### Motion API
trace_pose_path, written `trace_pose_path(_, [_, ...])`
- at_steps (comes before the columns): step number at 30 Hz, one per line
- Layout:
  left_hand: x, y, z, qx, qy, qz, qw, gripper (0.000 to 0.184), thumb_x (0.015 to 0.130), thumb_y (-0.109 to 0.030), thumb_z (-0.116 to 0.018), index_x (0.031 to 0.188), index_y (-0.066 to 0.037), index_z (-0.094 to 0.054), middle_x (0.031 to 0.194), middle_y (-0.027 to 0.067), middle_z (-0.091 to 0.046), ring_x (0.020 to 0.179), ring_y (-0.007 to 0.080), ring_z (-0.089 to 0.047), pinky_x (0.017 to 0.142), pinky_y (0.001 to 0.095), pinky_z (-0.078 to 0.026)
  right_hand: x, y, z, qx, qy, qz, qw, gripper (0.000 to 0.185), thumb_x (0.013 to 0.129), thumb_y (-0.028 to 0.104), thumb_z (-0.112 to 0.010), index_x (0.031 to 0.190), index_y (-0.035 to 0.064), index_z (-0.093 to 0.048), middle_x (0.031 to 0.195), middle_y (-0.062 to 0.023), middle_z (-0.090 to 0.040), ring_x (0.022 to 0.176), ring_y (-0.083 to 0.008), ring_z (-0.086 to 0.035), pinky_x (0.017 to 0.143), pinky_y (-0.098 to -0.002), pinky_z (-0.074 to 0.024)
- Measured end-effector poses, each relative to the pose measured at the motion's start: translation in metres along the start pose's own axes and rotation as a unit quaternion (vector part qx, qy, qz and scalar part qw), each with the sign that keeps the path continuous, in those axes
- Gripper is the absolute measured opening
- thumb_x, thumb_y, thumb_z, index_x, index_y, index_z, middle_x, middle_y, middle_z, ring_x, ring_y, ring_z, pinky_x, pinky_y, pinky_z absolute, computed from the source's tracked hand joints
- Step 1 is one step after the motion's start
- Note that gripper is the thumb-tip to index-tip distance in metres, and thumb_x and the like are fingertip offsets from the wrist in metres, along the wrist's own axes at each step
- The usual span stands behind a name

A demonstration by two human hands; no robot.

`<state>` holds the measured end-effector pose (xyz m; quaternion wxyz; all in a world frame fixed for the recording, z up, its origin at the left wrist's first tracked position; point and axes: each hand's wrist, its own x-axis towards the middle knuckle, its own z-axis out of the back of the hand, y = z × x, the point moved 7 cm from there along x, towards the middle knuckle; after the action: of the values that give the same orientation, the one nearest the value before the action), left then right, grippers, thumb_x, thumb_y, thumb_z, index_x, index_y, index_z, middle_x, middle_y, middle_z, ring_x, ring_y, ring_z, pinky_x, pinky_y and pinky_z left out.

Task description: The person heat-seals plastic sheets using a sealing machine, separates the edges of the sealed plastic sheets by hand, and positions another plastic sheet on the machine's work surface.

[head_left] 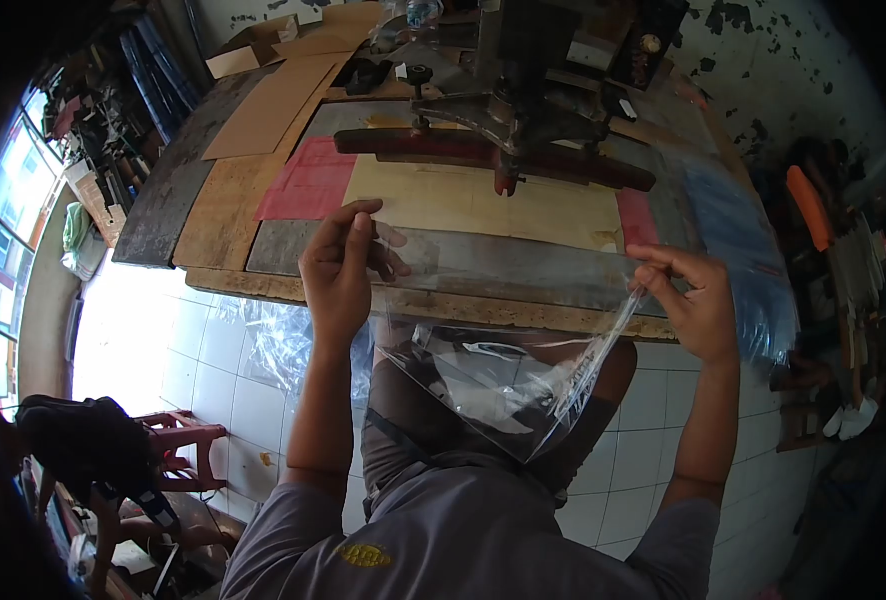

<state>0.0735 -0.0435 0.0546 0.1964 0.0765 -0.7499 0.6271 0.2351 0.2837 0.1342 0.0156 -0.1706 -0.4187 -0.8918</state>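
A clear plastic sheet [493,385] hangs between my hands, over the table's front edge and my lap. It sags into a fold with shiny reflections, and dark printing shows near its right side. At its left upper corner, my left hand [341,270] is closed with thumb and forefinger together; some fingers show through the plastic. My right hand [688,295] pinches the right upper corner, where the film gathers into creases. Beyond my hands, a yellow sheet [463,195] lies between two pink-red pieces [308,178] on a grey plate, beneath the dark red bar [423,143] of a press.
The press's metal arm [508,115] stands over the table. Blue-tinted plastic sheets [738,250] drape over the table's right edge. Cardboard [273,105] lies at back left. Crumpled clear plastic [288,340] hangs under the front edge. A red stool [188,445] stands at lower left.
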Motion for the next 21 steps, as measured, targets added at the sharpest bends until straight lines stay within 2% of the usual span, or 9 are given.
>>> trace_pose_path(7, [-0.002, -0.002, 0.001, 0.005, -0.005, -0.010, 1.000, 0.028, 0.111, -0.019, -0.053, 0.121, 0.003, -0.065, 0.083, 0.0106, -0.073, 0.063, 0.0143, -0.071, 0.053, 0.0232, -0.050, 0.000, -0.011, -0.002, 0.002, 0.020, -0.038, 0.999, 0.015, 0.100, 0.006, -0.068, 0.107, -0.0049, -0.073, 0.085, -0.0097, -0.075, 0.081, -0.0132, -0.072, 0.077, -0.0284, -0.0586])
trace_pose_path(10, [-0.002, -0.001, 0.002, 0.018, -0.004, -0.013, 1.000, 0.028, 0.111, -0.019, -0.051, 0.125, 0.002, -0.064, 0.083, 0.0106, -0.073, 0.061, 0.0150, -0.071, 0.052, 0.0245, -0.051, 0.002, -0.010, -0.003, 0.001, 0.033, -0.037, 0.999, 0.013, 0.101, 0.007, -0.067, 0.101, -0.0049, -0.072, 0.084, -0.0080, -0.074, 0.080, -0.0122, -0.071, 0.078, -0.0286, -0.0567])
trace_pose_path(13, [-0.002, -0.002, 0.003, 0.006, -0.009, -0.009, 1.000, 0.028, 0.111, -0.020, -0.053, 0.121, 0.002, -0.065, 0.082, 0.0106, -0.073, 0.062, 0.0144, -0.071, 0.052, 0.0231, -0.050, 0.003, -0.012, -0.005, 0.004, 0.054, -0.045, 0.998, 0.013, 0.102, 0.010, -0.067, 0.099, -0.0029, -0.069, 0.084, -0.0054, -0.070, 0.081, -0.0108, -0.067, 0.079, -0.0290, -0.0536])
trace_pose_path(21, [0.000, 0.000, 0.007, -0.003, -0.007, -0.006, 1.000, 0.028, 0.111, -0.021, -0.053, 0.122, 0.002, -0.065, 0.082, 0.0106, -0.073, 0.061, 0.0138, -0.070, 0.052, 0.0231, -0.050, 0.005, -0.020, -0.017, 0.076, 0.134, -0.057, 0.986, 0.018, 0.107, 0.017, -0.055, 0.097, 0.0021, -0.060, 0.092, -0.0027, -0.064, 0.092, -0.0109, -0.059, 0.089, -0.0294, -0.0478])
